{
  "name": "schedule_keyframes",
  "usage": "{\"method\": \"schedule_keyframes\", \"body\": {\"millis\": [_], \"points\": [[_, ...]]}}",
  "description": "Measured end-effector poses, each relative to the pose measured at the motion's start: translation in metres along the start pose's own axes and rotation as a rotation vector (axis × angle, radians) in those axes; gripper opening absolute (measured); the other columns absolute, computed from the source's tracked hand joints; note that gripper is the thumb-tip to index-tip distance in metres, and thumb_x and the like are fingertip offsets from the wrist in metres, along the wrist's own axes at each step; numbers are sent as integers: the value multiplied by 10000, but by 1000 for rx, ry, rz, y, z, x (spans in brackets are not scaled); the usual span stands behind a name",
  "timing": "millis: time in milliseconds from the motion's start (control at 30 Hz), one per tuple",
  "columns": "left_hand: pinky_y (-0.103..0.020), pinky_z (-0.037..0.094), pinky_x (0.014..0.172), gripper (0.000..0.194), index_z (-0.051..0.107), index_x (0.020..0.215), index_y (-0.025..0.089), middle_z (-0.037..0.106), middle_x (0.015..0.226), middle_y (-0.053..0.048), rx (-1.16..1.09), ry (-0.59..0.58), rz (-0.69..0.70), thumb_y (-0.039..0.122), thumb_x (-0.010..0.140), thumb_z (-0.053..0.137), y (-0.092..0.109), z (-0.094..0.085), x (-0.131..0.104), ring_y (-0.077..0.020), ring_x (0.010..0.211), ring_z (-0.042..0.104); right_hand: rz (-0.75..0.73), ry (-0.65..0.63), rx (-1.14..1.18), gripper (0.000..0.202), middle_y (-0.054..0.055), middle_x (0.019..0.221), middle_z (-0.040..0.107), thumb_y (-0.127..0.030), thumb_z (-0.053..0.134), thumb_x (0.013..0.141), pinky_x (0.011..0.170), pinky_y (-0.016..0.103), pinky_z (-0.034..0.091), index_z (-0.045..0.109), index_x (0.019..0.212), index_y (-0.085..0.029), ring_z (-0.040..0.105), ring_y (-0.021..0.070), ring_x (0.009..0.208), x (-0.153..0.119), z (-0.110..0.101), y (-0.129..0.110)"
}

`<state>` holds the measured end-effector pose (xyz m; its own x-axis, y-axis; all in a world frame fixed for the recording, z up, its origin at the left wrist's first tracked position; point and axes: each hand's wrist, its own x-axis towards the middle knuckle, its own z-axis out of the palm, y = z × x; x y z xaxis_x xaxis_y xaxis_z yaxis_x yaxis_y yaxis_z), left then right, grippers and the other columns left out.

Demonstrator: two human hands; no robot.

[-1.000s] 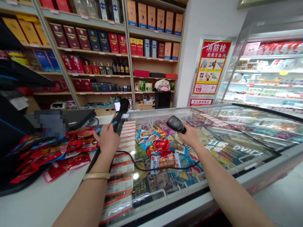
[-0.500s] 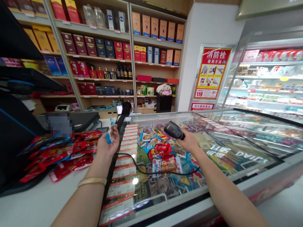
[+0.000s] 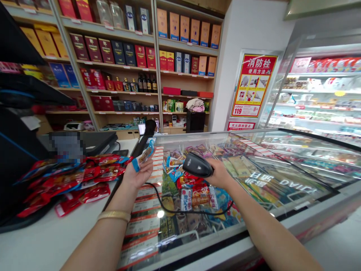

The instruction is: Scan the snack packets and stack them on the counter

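My left hand (image 3: 138,174) holds a small blue-ended snack packet (image 3: 144,155) upright and tilted, above the strip of price labels (image 3: 146,210). My right hand (image 3: 218,173) is wrapped round the handle of a black barcode scanner (image 3: 197,165), whose head points left towards the packet. A black cable (image 3: 180,212) loops over the glass lid. Below the scanner, red packets (image 3: 190,181) and a white-and-red packet (image 3: 199,198) lie on the glass, with blue packets beside them. Many red packets (image 3: 96,171) are heaped on the white counter at the left.
The glass-topped freezer (image 3: 299,205) stretches to the right. A dark monitor and stand (image 3: 17,150) rise at the left edge. Beyond the freezer a person's dark-haired head (image 3: 151,128) shows before shelves of boxes (image 3: 121,67). A lit fridge (image 3: 324,94) stands at the right.
My left hand has moved right with the packet, which now leans more to the right. My right hand has brought the scanner left and slightly lower, closer to the packet. The cable has shifted.
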<state>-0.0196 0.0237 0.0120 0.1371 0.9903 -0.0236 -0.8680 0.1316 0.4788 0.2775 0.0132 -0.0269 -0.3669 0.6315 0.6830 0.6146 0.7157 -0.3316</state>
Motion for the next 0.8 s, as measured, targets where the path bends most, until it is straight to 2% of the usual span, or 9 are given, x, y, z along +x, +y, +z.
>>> {"method": "schedule_keyframes", "body": {"millis": [67,200,333,433,533,667,800], "points": [[-98,339,340,404,603,1197,86,640,779,-75,-85,-9,-14,59,927,303,-3,1,1,-18,386,375,-44,-17,23,189,55,829,715,-282,659,726,723,287,491,677,901,-212,654,204,762,-1,3,-3],[-128,453,444,382,584,1234,86,661,1060,-191,-142,-1,35,172,959,334,-8,4,3,-54,559,555,-101,-48,67,267,70,905,732,-276,679,730,759,299,507,678,986,-203,670,207,809,-1,7,-8],[-242,564,626,397,629,1192,117,673,1112,-185,-134,96,92,207,969,313,-15,8,7,-144,781,674,-118,-53,65,277,73,933,738,-282,689,731,779,304,514,675,997,-204,678,214,858,-1,8,-10],[-347,584,716,418,656,1156,128,699,1064,-174,-161,135,78,200,960,293,-22,8,9,-216,919,693,-134,-65,60,246,71,900,735,-291,677,740,755,304,516,669,970,-203,676,211,829,-1,8,-11],[-410,580,744,406,664,1142,140,711,1049,-165,-156,115,56,180,947,310,-28,6,9,-254,973,690,-167,-70,52,242,76,898,730,-295,669,743,743,309,516,657,966,-201,673,212,818,0,8,-12],[-421,579,774,366,630,1205,128,712,1067,-161,-143,67,14,173,930,394,-32,-1,9,-258,997,684,-166,-84,16,223,79,903,726,-283,673,732,735,306,510,643,939,-204,668,212,810,0,7,-14],[-400,589,743,393,587,1267,102,698,1094,-175,-122,44,7,175,932,395,-35,-1,10,-247,948,690,-140,-112,-10,190,66,856,715,-255,659,723,722,291,498,631,904,-206,660,208,794,1,7,-16]]}}
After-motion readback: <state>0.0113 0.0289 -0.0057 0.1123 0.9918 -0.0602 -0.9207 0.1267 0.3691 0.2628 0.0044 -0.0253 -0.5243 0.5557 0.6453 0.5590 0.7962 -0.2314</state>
